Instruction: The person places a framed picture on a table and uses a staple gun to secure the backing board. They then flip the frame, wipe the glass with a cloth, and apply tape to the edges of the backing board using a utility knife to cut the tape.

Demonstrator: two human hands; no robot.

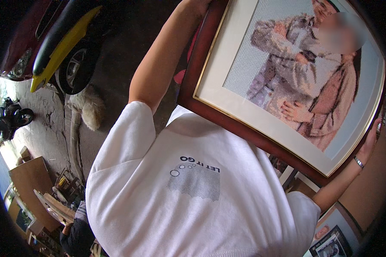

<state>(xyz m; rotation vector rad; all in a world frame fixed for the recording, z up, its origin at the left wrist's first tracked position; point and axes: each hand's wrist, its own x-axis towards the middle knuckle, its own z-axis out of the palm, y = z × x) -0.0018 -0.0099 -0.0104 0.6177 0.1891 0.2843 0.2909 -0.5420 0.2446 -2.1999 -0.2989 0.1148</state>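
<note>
A large picture frame (pixel 240 128) of dark red-brown wood hangs tilted in front of my chest. Inside its gold inner edge, a cream mat (pixel 227 92) surrounds a textured, stitched-looking picture (pixel 287 73) of two people. My right hand (pixel 369 143), with a metal band at the wrist, grips the frame's right edge; its fingers go partly behind the wood. At the upper edge of the view, my left hand (pixel 198 6) is on the frame's opposite side, mostly cut off. Both arms reach out from a white printed T-shirt (pixel 188 180).
To the upper left stands a vehicle with a yellow-and-black panel (pixel 66 43) and a dark wheel (pixel 75 68). A pale fluffy thing (pixel 90 107) lies on the concrete floor. At lower left are a person in dark clothing (pixel 78 231) and a brown board (pixel 34 188). Another framed picture (pixel 332 244) is lower right.
</note>
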